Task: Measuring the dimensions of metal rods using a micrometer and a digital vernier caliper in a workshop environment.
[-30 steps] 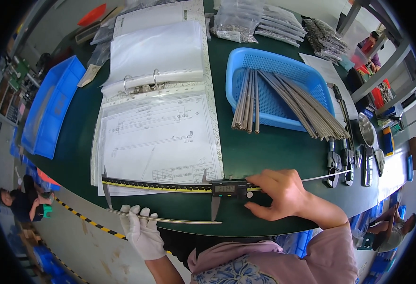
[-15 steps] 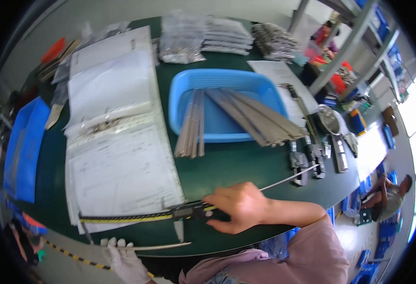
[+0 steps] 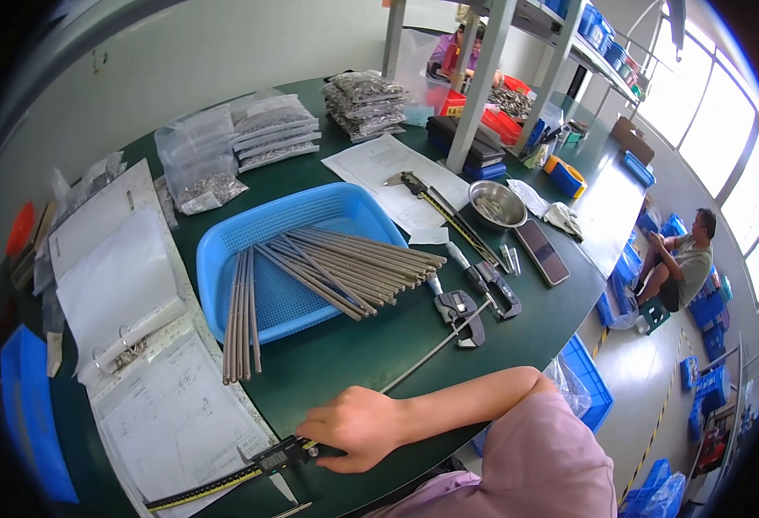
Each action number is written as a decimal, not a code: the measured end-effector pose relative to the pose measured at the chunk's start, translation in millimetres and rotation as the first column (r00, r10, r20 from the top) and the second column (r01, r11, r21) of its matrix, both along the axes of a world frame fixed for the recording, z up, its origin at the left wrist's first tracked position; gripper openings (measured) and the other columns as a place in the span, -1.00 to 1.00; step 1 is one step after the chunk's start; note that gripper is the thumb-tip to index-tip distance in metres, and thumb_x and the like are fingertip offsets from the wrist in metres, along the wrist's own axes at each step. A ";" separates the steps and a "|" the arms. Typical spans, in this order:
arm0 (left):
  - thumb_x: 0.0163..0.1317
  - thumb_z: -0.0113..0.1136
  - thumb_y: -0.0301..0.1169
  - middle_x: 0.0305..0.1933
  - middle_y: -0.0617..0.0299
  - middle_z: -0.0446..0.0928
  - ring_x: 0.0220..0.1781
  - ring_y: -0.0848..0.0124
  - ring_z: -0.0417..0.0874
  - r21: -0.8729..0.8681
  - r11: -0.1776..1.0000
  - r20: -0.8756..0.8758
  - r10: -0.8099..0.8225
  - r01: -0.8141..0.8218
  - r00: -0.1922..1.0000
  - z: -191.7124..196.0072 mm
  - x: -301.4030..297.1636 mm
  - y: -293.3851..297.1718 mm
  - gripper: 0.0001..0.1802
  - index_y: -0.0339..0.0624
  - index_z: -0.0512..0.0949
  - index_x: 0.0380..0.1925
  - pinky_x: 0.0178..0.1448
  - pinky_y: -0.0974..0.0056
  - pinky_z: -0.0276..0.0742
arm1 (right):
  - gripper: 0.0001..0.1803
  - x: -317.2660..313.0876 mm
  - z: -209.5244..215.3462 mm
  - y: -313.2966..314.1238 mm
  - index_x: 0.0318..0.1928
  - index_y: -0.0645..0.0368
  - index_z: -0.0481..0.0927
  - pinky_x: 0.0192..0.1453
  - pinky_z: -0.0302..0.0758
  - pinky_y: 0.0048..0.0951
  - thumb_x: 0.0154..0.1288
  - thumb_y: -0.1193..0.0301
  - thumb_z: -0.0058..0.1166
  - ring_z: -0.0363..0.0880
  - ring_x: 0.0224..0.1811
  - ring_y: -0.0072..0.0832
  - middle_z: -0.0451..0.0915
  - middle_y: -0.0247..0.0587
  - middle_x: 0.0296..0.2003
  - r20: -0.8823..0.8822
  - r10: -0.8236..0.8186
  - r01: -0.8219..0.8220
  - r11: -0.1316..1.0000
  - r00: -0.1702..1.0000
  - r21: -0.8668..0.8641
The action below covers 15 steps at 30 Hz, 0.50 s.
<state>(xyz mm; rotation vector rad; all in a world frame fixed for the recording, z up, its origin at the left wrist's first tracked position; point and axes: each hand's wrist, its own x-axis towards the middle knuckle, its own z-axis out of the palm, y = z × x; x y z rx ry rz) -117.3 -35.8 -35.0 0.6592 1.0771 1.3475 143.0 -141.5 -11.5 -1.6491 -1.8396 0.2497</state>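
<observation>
My right hand (image 3: 358, 429) is closed around the head of a digital caliper (image 3: 276, 457), low and left of the middle. The caliper's black and yellow beam runs left over the lower part of an open ring binder's printed sheet (image 3: 181, 414). Just under its jaws the end of a thin metal rod (image 3: 295, 510) shows at the lower edge. My left hand is out of view. Behind my right wrist another thin rod (image 3: 435, 348) lies slantwise on the green table, its far end by a micrometer (image 3: 459, 318).
A blue basket (image 3: 217, 246) carries two bundles of metal rods (image 3: 353, 263), their ends over its near rim. To its right are a second micrometer (image 3: 493, 287), another caliper (image 3: 448, 216), a metal bowl (image 3: 497, 205) and a phone (image 3: 542, 252). A person (image 3: 686, 259) sits at far right.
The view has swung right, and my left hand has left it. My right hand still holds the caliper, whose jaws stand near the rod's end.
</observation>
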 end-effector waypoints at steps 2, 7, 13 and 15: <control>0.18 -0.02 -0.40 -0.24 0.12 0.41 -0.25 0.35 0.43 0.020 0.999 -0.009 -0.035 0.035 0.999 -2.9 -2.1 2.0 -0.77 -0.25 0.32 -0.19 -0.14 0.28 0.40 | -0.60 -0.1 2.0 0.4 -0.27 0.28 0.39 -0.59 0.33 -0.28 -0.13 0.30 0.10 0.42 -0.59 -0.22 0.38 -0.16 -0.52 -0.001 0.022 -0.022 0.999 1.000 -0.036; 0.19 -0.03 -0.39 -0.22 0.09 0.42 -0.25 0.34 0.43 0.018 0.999 0.002 -0.040 0.040 0.999 -7.5 -4.5 3.9 -0.75 -0.28 0.33 -0.17 -0.13 0.27 0.39 | -0.66 -0.3 2.1 -0.4 -0.40 0.26 0.36 -0.56 0.33 -0.25 -0.15 0.30 0.10 0.42 -0.56 -0.19 0.36 -0.14 -0.54 -0.014 -0.001 0.001 0.998 1.000 -0.057; 0.19 -0.02 -0.40 -0.23 0.10 0.41 -0.25 0.34 0.43 0.042 0.998 0.025 -0.053 0.052 0.998 -6.7 -2.8 0.2 -0.74 -0.29 0.32 -0.16 -0.14 0.27 0.40 | -0.63 0.4 2.0 -4.4 -0.29 0.27 0.38 -0.57 0.34 -0.27 -0.11 0.30 0.08 0.43 -0.57 -0.21 0.38 -0.15 -0.50 0.007 0.014 -0.013 0.997 1.000 -0.076; 0.19 -0.02 -0.41 -0.24 0.11 0.41 -0.25 0.34 0.43 0.054 0.998 0.028 -0.028 0.027 0.999 -5.2 -3.5 -0.5 -0.74 -0.29 0.32 -0.15 -0.14 0.27 0.41 | -0.62 0.2 1.6 -2.9 -0.28 0.27 0.39 -0.57 0.35 -0.27 -0.10 0.29 0.08 0.43 -0.57 -0.21 0.38 -0.15 -0.49 -0.004 0.040 -0.040 0.996 0.999 -0.075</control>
